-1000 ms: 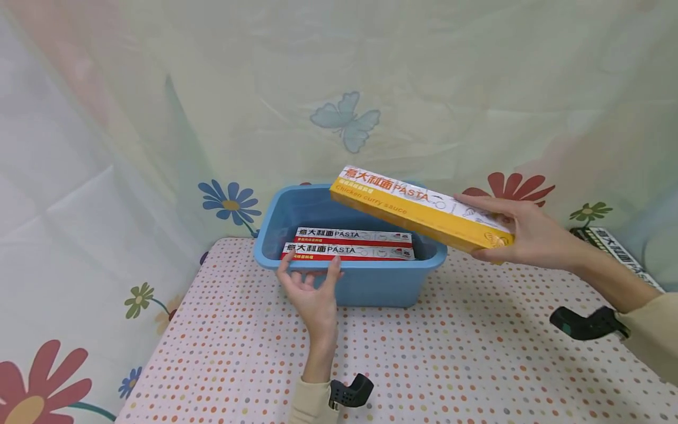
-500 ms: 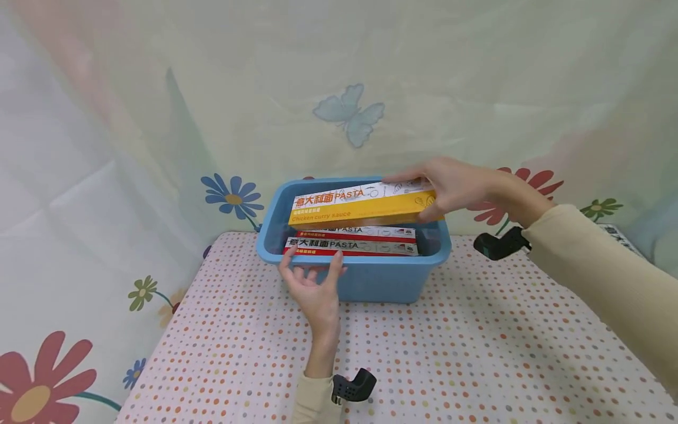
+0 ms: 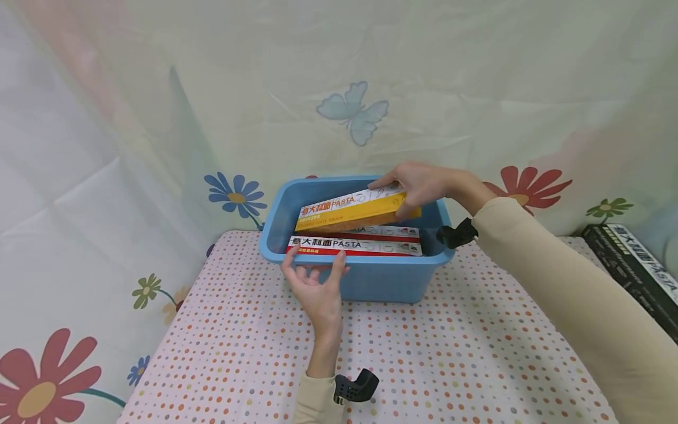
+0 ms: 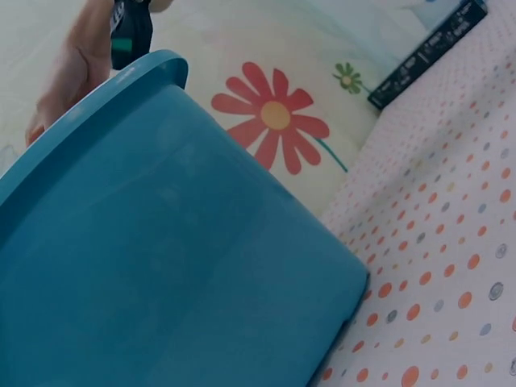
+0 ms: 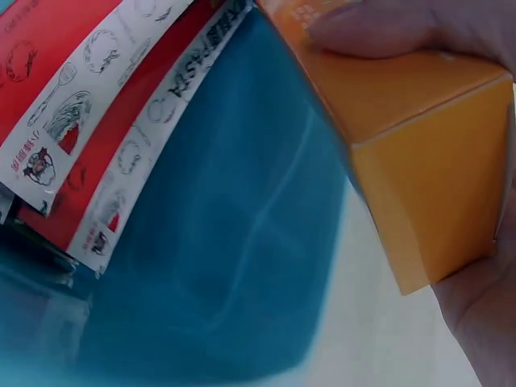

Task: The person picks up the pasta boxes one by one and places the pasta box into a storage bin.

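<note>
A yellow-and-white pasta box (image 3: 352, 215), marked chicken curry sauce, slants over the inside of a blue plastic bin (image 3: 384, 282). My right hand (image 3: 424, 184) grips its right end, thumb on the front side and fingers over the top. In the right wrist view, the orange end of the pasta box (image 5: 439, 193) shows between thumb and palm. Two red-and-white pasta boxes (image 3: 365, 246) stand side by side within the bin, toward the front wall. My left hand (image 3: 318, 294) holds the bin's front rim, with the thumb and a finger reaching over it.
A black-and-white pasta box (image 3: 635, 265) lies at the table's right edge. The table has a dotted cloth (image 3: 424, 365). A flowered curtain (image 3: 450, 106) hangs right behind the bin.
My right hand has carried the yellow pasta box leftward and down, from the right of the bin into its opening. The left hand stays on the rim.
</note>
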The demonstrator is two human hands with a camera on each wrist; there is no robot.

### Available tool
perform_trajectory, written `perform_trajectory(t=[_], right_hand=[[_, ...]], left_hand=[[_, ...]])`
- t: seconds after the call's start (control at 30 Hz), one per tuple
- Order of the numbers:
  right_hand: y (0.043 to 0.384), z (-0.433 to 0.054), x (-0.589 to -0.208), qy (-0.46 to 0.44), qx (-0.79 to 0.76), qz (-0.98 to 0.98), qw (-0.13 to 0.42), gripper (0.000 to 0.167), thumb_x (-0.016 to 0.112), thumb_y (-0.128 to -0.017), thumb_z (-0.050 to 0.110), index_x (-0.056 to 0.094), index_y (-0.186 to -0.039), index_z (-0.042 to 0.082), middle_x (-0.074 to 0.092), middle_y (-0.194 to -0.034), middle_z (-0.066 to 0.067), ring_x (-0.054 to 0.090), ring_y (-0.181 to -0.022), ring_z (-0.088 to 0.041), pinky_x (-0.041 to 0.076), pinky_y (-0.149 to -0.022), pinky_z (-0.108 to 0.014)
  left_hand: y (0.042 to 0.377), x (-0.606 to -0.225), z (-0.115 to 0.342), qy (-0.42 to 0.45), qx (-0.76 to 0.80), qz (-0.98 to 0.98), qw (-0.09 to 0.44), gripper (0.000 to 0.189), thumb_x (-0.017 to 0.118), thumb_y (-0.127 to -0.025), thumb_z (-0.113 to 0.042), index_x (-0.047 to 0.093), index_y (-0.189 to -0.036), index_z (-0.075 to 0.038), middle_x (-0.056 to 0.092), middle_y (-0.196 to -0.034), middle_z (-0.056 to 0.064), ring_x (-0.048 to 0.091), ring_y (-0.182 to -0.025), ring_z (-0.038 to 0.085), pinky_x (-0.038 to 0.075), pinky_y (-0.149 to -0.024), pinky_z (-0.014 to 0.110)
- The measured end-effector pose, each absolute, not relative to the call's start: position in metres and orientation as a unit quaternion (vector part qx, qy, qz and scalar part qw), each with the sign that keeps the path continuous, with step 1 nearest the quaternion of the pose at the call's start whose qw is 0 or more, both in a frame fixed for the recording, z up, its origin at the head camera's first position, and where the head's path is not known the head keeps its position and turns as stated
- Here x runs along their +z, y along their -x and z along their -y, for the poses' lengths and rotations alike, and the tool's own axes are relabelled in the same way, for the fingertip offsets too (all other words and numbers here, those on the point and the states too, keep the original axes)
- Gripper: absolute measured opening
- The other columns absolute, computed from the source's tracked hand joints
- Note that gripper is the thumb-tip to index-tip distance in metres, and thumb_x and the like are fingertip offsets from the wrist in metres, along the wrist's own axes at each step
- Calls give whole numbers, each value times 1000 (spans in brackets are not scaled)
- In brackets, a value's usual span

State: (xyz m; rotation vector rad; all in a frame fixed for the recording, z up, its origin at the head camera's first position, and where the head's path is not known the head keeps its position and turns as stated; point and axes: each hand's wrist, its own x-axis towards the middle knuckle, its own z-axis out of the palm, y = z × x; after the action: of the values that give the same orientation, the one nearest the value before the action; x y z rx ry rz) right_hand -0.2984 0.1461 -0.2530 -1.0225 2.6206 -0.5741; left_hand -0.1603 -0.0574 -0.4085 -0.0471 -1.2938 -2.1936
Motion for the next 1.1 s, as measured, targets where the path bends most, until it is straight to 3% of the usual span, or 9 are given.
perform_trajectory(t=[0.43, 0.6, 0.93, 1.1], right_hand=[[309, -151, -277, 316, -260, -892, 192, 82, 86, -77, 2, 51, -151, -1, 59, -144, -25, 61, -111, -31, 59, -94, -42], [306, -153, -281, 306, -276, -887, 209, 85, 87, -77, 5, 50, -153, -1, 57, -147, -25, 60, -113, -32, 59, -94, -41], [308, -158, -283, 294, -274, -890, 217, 82, 88, -80, 11, 51, -152, 1, 59, -145, -22, 61, -112, -30, 58, -96, -42], [308, -161, -283, 298, -282, -889, 202, 82, 88, -80, 11, 52, -152, 0, 57, -148, -23, 60, -121, -34, 54, -106, -50]], left_hand=[[155, -408, 59, 19, -817, 492, 299, 77, 82, -88, 0, 33, -147, -8, 46, -142, 34, 66, -96, 29, 69, -75, 41], [151, -409, 60, 17, -816, 494, 299, 76, 81, -88, 1, 33, -147, -7, 44, -144, 35, 67, -98, 31, 68, -75, 40], [149, -409, 59, 31, -815, 494, 302, 78, 81, -88, 1, 30, -146, 0, 44, -142, 37, 67, -91, 24, 69, -75, 42], [148, -408, 57, 32, -815, 493, 304, 79, 81, -88, 1, 28, -146, 2, 44, -141, 37, 67, -91, 24, 69, -75, 42]])
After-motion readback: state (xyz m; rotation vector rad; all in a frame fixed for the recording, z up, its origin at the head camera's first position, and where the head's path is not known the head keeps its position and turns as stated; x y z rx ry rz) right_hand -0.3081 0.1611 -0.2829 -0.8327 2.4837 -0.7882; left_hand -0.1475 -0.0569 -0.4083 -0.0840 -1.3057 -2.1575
